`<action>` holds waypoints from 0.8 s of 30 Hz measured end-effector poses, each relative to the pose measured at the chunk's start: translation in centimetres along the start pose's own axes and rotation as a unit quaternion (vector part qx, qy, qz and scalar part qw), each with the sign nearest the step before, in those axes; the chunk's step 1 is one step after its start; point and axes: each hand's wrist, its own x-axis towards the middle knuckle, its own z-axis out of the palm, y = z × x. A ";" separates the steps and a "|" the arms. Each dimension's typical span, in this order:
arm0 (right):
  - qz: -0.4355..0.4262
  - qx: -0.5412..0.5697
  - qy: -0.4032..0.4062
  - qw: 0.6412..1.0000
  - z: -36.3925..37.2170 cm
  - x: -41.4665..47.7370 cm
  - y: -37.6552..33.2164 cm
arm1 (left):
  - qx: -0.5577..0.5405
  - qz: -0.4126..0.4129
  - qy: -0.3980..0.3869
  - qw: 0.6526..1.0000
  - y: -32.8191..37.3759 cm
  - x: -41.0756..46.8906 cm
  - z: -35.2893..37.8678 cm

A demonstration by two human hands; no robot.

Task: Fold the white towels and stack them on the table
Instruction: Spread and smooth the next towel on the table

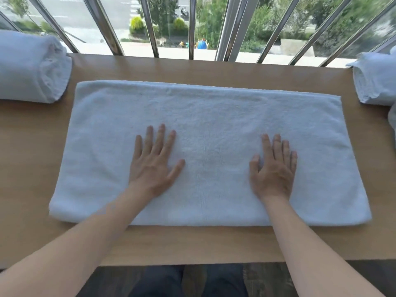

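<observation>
- At the far left, a rolled white towel, lying on the wooden worktop by its back edge, partly cut off by the frame.
- Just right of it, past a strip of bare wood, a flat white towel, spread as a long rectangle across the middle of the worktop, long sides running left to right.
- On its left-centre, the left hand: palm down, fingers straight and fanned apart, thumb out to the right, pressing flat, holding nothing.
- On its right-centre, the right hand: also palm down and flat on the cloth, fingers straight but close together, gripping nothing.
- Both hands well apart, on the nearer half of the flat white towel.
- At the far right, a second rolled towel, near the flat towel's back right corner, not touching it.
- Below that, at the frame edge, a sliver of white cloth, too cut off to make out.
- Behind the worktop, slanted metal window bars.
</observation>
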 end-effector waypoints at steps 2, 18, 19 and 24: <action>-0.001 -0.005 -0.006 1.000 -0.2 0.0 -0.1 | 0.001 0.022 0.001 1.000 4.1 -1.8 1.7; 0.101 0.134 -0.006 0.986 -4.3 -0.2 11.4 | 0.005 0.170 -0.046 0.984 25.3 9.4 3.6; 0.126 0.126 -0.004 0.984 -4.8 -0.2 13.3 | 0.009 0.181 -0.047 0.982 27.0 10.7 3.7; 0.165 0.148 0.003 0.975 -6.2 0.2 20.1 | -0.005 0.196 -0.027 0.980 34.5 16.8 4.0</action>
